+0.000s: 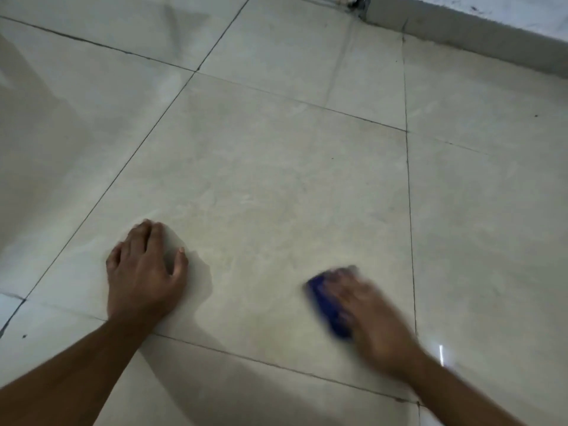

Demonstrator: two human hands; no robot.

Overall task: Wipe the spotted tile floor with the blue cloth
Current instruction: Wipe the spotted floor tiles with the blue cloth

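The pale beige tile floor [261,186] fills the view, with dark grout lines and a few faint dark specks. My left hand [144,272] rests flat on the tile at lower left, fingers spread and straight. My right hand [368,315] lies on top of the blue cloth [325,302] at lower right and presses it to the floor. This hand is motion-blurred, so its finger pose is unclear. Only the left part of the cloth shows from under the hand.
A grey skirting and wall base [479,35] runs along the top right corner. A small dark speck [536,115] lies on the right tile, another speck [24,336] at lower left. A bright glint [441,355] shows beside my right wrist.
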